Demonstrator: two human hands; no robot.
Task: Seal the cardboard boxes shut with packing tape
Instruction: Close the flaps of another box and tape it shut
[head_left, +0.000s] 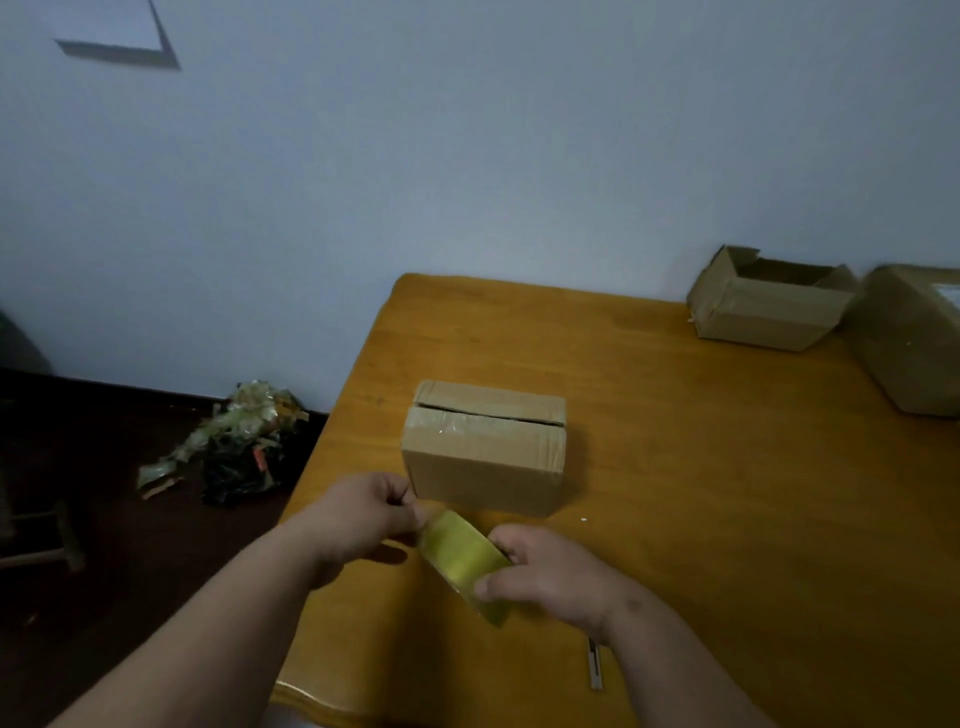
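Yellowish tape (462, 558) fills the near middle of the scene, a roll held just above the wooden table (727, 493) between two bare hands. On the right, the right hand (550, 569) curls round the roll, thumb along its near side and fingers over the far side. To the left, the left hand (363, 519) pinches the loose end of the tape between thumb and fingertips, so a short strip runs from one hand to the other. Partly hidden behind the right wrist, a thin grey tool (596, 665) lies on the table; what it is cannot be told.

Just beyond the hands stands a small cardboard box (485, 449), its top flaps folded down with a dark slit still showing between them. Nothing lies between the hands and this box. Off the table's left edge, a heap of crumpled tape scraps and a black bag (234, 447) lie on the dark floor. At the far right corner of the table an open box (769, 304) sits with its flaps up, and just beside it a larger brown package (909, 338) is cut off by the edge.
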